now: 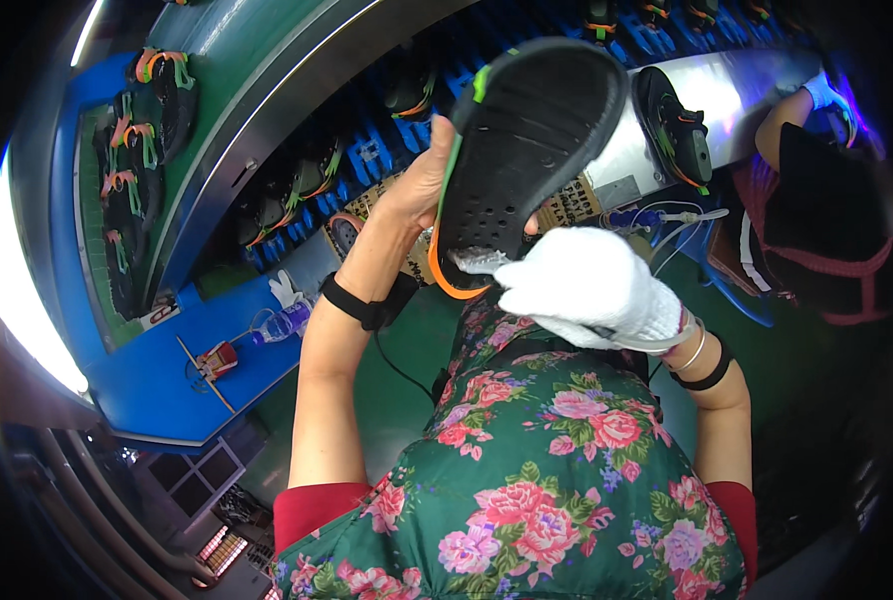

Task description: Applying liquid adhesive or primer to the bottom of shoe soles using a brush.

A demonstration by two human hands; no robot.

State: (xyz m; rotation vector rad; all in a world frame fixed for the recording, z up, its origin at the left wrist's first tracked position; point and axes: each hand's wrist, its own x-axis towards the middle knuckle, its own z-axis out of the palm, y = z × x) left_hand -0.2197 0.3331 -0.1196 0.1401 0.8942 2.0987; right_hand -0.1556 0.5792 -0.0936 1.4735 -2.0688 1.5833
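Observation:
My bare left hand [423, 187] grips a black shoe [537, 130] by its left edge, thumb up along the side. The shoe is raised in front of me with its wide end away from me; its broad face shows ridges and small holes. Orange and green trim runs along its left edge. In a white knitted glove, my right hand [589, 288] is closed at the narrow end. A whitish, glossy strip [479, 262] sticks out from its fingertips against the shoe; I cannot make out whether it is a brush or something else.
Black shoes [675, 130] with orange and green trim stand along the line ahead. More shoes [132, 170] lie at the far left. A blue table [157, 400] bears a purple-labelled bottle [285, 322] and a red-and-wood tool [217, 362]. A co-worker [827, 200] is at the right.

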